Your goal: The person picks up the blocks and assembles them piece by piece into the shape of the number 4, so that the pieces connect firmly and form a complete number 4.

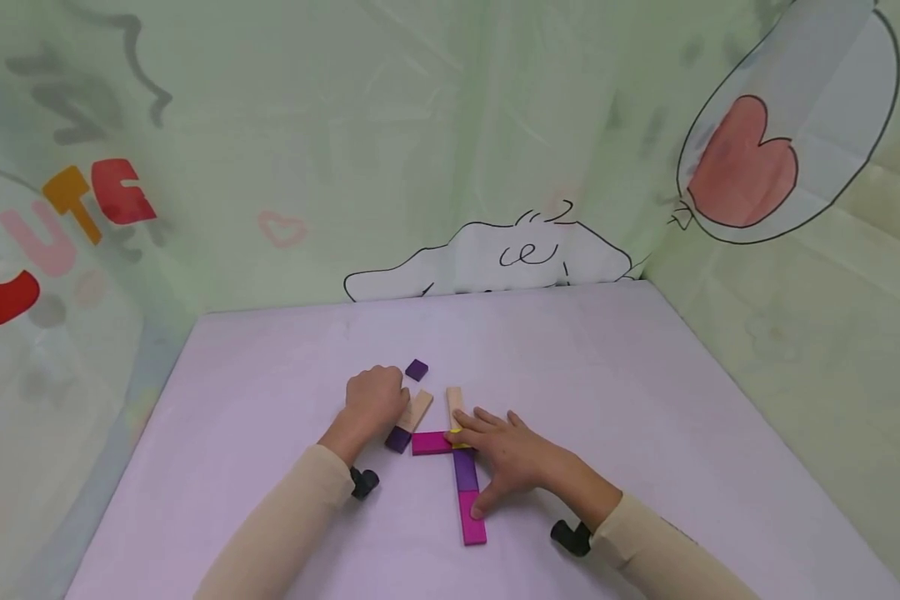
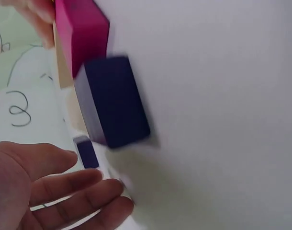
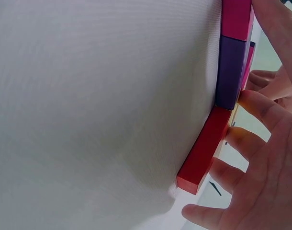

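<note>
Several flat wooden blocks lie joined in a cross-like figure: a magenta block [image 1: 431,443] on the left, a small yellow piece [image 1: 457,435] at the crossing, a purple block [image 1: 465,471] and another magenta block [image 1: 472,531] below, and a plain wood block [image 1: 453,398] above. A red block [image 3: 203,148] extends from the figure in the right wrist view. My right hand [image 1: 517,454] spreads over it, fingertips on the yellow piece and thumb on the lower magenta block. My left hand [image 1: 377,396], fingers loosely bent and holding nothing, hovers beside a slanted plain block [image 1: 421,408] and a purple block [image 1: 398,439].
A small purple block [image 1: 417,369] lies apart, beyond the left hand. The pale tabletop [image 1: 307,333] ends at a printed cloth backdrop [image 1: 292,167] at the back and both sides.
</note>
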`<state>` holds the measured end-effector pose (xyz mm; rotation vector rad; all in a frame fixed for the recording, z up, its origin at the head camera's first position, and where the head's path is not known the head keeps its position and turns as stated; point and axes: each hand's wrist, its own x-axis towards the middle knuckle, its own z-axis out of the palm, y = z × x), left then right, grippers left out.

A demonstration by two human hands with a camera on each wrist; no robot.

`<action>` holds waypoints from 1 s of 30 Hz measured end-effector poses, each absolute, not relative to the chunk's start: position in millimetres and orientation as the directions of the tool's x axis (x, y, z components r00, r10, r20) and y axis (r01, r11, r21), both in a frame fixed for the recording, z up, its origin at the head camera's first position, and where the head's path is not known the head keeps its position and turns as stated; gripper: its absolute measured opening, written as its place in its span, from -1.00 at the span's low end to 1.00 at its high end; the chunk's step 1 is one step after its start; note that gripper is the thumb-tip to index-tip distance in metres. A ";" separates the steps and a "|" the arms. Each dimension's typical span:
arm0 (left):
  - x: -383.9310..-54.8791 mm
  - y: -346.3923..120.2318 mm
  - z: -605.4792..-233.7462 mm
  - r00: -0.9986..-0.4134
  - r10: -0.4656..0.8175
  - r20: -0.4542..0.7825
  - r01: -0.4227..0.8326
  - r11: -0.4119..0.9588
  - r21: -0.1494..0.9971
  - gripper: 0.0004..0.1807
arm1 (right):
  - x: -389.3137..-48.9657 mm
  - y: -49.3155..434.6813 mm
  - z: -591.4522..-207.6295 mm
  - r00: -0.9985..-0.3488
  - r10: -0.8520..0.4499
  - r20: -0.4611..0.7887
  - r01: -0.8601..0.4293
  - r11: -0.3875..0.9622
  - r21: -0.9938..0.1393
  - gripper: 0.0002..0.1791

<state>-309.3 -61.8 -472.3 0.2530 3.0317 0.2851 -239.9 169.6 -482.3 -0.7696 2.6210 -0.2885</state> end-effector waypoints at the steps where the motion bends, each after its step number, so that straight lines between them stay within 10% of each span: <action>1: -313.0 -62.3 -472.5 -0.982 0.177 -0.065 0.162 0.968 0.190 -0.74 | -240.2 170.0 -481.8 -0.774 -0.552 -0.311 -0.470 0.829 -0.302 0.13; 17: -351.6 -49.0 -472.9 -0.918 0.387 -0.085 0.367 0.911 0.190 -0.51 | -236.9 173.6 -482.8 -0.765 -0.566 -0.309 -0.470 0.817 -0.334 0.11; 30: -359.6 -42.8 -473.8 -0.902 0.419 -0.100 0.411 0.907 0.090 -0.77 | -234.6 172.1 -481.1 -0.766 -0.557 -0.320 -0.467 0.825 -0.319 0.12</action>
